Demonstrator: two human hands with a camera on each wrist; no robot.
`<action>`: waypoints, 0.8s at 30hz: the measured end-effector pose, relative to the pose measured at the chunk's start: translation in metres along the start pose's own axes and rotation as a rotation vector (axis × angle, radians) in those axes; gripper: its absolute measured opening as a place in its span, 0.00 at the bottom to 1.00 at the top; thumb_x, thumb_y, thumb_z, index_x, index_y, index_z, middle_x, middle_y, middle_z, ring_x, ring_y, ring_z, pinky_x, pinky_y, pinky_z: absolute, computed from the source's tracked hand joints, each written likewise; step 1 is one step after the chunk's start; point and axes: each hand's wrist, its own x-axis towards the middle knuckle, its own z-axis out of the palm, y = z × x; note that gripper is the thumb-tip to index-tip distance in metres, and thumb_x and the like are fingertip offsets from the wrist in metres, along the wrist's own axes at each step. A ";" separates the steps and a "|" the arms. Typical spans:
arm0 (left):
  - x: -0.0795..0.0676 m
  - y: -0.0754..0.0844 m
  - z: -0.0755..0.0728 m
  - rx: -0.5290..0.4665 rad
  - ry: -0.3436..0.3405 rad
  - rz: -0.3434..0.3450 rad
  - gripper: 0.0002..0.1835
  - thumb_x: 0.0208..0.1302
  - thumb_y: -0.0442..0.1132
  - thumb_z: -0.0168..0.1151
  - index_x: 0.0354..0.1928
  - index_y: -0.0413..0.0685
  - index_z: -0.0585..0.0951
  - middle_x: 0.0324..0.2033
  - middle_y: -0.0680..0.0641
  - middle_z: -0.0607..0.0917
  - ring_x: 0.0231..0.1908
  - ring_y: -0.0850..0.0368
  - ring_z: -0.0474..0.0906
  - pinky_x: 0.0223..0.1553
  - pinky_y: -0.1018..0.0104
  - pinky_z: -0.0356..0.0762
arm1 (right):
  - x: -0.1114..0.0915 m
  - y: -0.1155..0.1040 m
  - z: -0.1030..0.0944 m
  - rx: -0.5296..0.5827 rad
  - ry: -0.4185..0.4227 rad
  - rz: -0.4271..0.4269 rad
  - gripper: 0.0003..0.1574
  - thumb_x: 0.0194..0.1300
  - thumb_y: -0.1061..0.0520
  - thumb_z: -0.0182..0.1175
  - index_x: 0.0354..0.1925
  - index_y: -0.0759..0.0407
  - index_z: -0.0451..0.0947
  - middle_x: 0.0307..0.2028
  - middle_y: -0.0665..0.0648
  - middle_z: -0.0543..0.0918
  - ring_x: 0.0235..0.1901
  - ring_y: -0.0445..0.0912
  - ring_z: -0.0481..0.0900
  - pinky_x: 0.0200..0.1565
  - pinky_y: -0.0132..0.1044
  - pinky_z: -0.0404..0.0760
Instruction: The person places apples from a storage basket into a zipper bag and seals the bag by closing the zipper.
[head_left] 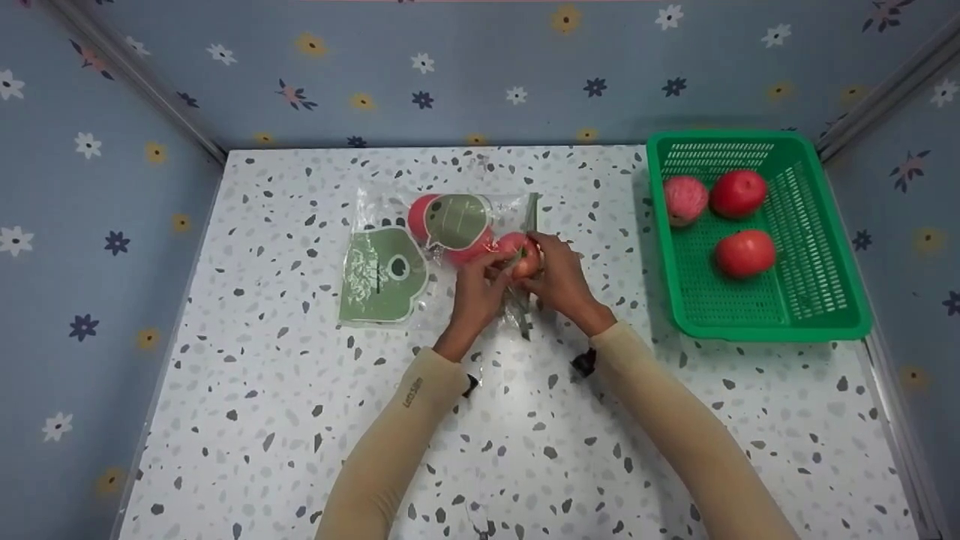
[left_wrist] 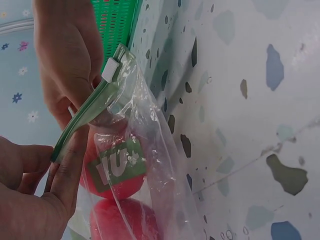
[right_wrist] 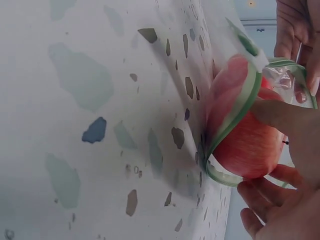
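Note:
A clear zip bag [head_left: 375, 281] with a green printed design lies on the table, with red fruit [head_left: 423, 215] inside. At its mouth on the right, my left hand [head_left: 478, 294] pinches the green zip edge [left_wrist: 80, 117] between thumb and fingers. My right hand [head_left: 564, 279] grips a red apple [right_wrist: 250, 147] with thumb and fingertips, and the apple sits within the parted mouth of the bag. A white slider [left_wrist: 110, 70] shows on the zip in the left wrist view. The plastic partly covers the fruit inside.
A green plastic basket [head_left: 772, 332] stands at the right of the speckled table [head_left: 247, 450]. Inside lie a pinkish red fruit [head_left: 685, 201] and two redder ones, one at the back [head_left: 739, 193] and one nearer [head_left: 745, 253]. Flowered panels [head_left: 480, 75] border the back and sides.

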 end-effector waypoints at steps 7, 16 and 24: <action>0.000 0.001 0.000 0.004 -0.024 -0.038 0.12 0.73 0.28 0.64 0.55 0.34 0.86 0.47 0.38 0.89 0.40 0.48 0.85 0.45 0.62 0.82 | 0.005 0.002 0.008 -0.063 0.059 0.021 0.47 0.59 0.56 0.80 0.72 0.61 0.72 0.63 0.64 0.80 0.61 0.59 0.78 0.64 0.58 0.74; 0.000 -0.001 0.000 -0.016 -0.017 -0.027 0.14 0.71 0.26 0.64 0.56 0.35 0.86 0.46 0.38 0.89 0.39 0.48 0.85 0.42 0.64 0.81 | 0.014 0.003 0.014 -0.059 0.104 0.013 0.45 0.58 0.56 0.80 0.70 0.65 0.73 0.62 0.64 0.82 0.59 0.60 0.78 0.63 0.54 0.75; 0.001 -0.003 0.001 -0.031 0.003 0.002 0.13 0.70 0.26 0.64 0.54 0.33 0.87 0.45 0.37 0.89 0.38 0.47 0.85 0.41 0.65 0.80 | 0.021 0.002 0.017 -0.103 0.093 0.046 0.45 0.62 0.55 0.78 0.73 0.62 0.72 0.64 0.64 0.80 0.62 0.60 0.75 0.66 0.53 0.73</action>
